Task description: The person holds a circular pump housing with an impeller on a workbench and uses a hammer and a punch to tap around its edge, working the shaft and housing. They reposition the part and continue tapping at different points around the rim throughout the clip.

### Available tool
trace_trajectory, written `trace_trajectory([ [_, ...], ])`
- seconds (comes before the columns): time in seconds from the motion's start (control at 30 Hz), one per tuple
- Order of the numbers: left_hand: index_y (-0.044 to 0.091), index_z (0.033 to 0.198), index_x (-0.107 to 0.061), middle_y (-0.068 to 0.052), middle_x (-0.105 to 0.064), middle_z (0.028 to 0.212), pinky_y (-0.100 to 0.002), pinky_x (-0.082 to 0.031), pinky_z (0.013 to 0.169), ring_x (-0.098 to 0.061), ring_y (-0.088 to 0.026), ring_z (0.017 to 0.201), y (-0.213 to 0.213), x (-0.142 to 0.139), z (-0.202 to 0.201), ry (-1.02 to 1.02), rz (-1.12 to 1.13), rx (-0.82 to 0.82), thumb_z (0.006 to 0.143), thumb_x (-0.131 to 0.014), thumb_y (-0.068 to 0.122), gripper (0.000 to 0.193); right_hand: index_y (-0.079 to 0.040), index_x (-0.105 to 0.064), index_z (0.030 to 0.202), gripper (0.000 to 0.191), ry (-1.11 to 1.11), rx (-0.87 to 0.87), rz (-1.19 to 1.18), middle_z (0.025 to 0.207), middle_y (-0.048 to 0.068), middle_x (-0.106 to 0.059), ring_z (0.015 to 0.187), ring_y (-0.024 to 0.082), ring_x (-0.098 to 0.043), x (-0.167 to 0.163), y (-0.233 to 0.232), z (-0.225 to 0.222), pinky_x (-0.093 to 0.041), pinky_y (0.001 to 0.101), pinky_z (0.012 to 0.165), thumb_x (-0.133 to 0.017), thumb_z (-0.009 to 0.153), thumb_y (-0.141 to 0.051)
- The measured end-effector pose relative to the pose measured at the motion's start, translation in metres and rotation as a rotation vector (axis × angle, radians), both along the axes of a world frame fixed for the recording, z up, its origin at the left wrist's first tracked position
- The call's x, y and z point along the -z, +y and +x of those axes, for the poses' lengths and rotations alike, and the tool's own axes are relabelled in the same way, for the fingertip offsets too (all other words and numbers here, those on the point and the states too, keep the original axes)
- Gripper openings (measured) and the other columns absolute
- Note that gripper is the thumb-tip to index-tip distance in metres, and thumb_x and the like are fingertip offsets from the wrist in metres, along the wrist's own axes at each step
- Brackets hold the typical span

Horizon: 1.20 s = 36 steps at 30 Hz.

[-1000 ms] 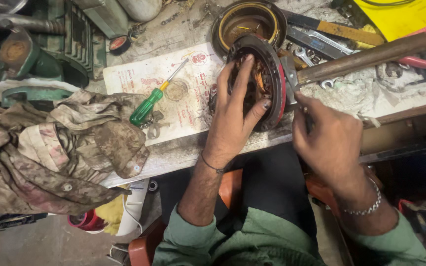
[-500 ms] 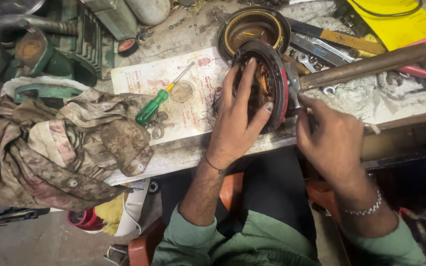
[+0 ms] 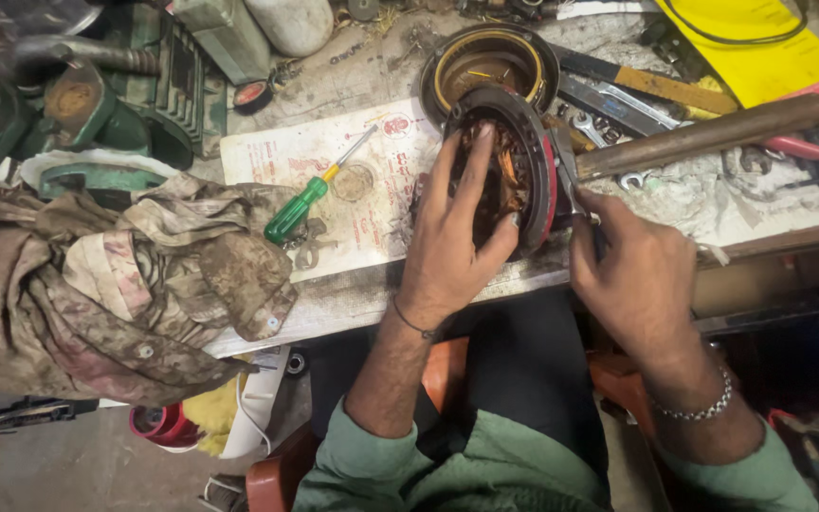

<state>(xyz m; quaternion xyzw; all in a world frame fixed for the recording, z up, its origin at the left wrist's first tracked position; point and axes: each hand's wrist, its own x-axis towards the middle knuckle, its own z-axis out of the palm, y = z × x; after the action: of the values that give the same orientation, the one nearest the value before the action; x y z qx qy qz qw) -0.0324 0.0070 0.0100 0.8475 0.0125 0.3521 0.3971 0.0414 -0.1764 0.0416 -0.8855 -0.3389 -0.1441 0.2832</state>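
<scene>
Barely anything's moved since a second ago, honestly: my left hand [image 3: 457, 242] has stayed planted on the round motor part [image 3: 504, 171], and my right hand [image 3: 632, 275] has stayed at its right rim, maybe crept a touch closer. View just shifted a bit.

Left fingers [image 3: 478, 161] are spread wide, laid across the coppery windings inside the part, thumb hooked on the lower rim. Right fingers are pressed together, pinching a thin metal tool [image 3: 566, 171] whose tip sits against the red-edged rim. Can't tell exactly what kind of tool it is.

That part stands on edge near the front of the table [image 3: 353, 303], leaning against a round housing [image 3: 490, 62] behind it. Tight on the right: a long wooden handle [image 3: 703, 137] runs out from just beside the rim, with spanners [image 3: 609, 104] and a yellow sheet [image 3: 751, 52] behind it. On the left there's more room, a printed paper [image 3: 334, 185] with a green screwdriver [image 3: 310, 204] lying on it, well apart from my hand. Further left a dirty rag pile [image 3: 106, 284] hangs over the table's front edge, green vise [image 3: 97, 104] behind it. Front edge runs right under my wrists, so not much room toward me
</scene>
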Motion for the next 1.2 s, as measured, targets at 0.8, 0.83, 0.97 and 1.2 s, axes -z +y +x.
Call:
trace_trajectory([
  [0.8,0.018,0.162,-0.04,-0.018,-0.056,0.132,-0.045,-0.054,0.105,-0.062,-0.037,0.12,-0.001,0.001,0.006,0.05,-0.005,-0.162,0.093,-0.076,0.035,0.079,-0.009,-0.073,0.12,0.027,-0.087,-0.01,-0.05,0.069,0.015,-0.067,0.059,0.034,-0.067,0.005,-0.001,-0.003,-0.052,0.0467,0.06,-0.072,0.094,-0.013],
  [0.83,0.018,0.162,-0.039,-0.018,-0.056,0.131,-0.045,-0.054,0.104,-0.062,-0.036,0.12,-0.001,0.002,0.006,0.05,-0.001,-0.166,0.093,-0.076,0.036,0.08,-0.009,-0.073,0.12,0.026,-0.093,-0.008,-0.05,0.07,0.015,-0.067,0.061,0.035,-0.067,0.005,-0.002,-0.003,-0.053,0.0464,0.061,-0.072,0.094,-0.013],
  [0.97,0.019,0.163,-0.037,-0.018,-0.055,0.13,-0.044,-0.055,0.102,-0.062,-0.035,0.118,-0.001,0.003,0.006,0.055,0.021,-0.155,0.095,-0.076,0.036,0.08,-0.008,-0.072,0.121,0.025,-0.102,-0.008,-0.033,0.075,0.015,-0.069,0.064,0.034,-0.069,0.007,-0.003,-0.002,-0.053,0.045,0.062,-0.071,0.096,-0.012],
  [1.2,0.021,0.164,-0.036,-0.017,-0.054,0.134,-0.044,-0.055,0.104,-0.062,-0.033,0.122,0.001,0.004,0.005,0.052,0.01,-0.144,0.095,-0.074,0.037,0.08,-0.008,-0.073,0.119,0.021,-0.078,0.004,-0.016,0.076,0.016,-0.069,0.067,0.035,-0.069,-0.006,0.001,-0.006,-0.053,0.0452,0.063,-0.073,0.098,-0.012],
])
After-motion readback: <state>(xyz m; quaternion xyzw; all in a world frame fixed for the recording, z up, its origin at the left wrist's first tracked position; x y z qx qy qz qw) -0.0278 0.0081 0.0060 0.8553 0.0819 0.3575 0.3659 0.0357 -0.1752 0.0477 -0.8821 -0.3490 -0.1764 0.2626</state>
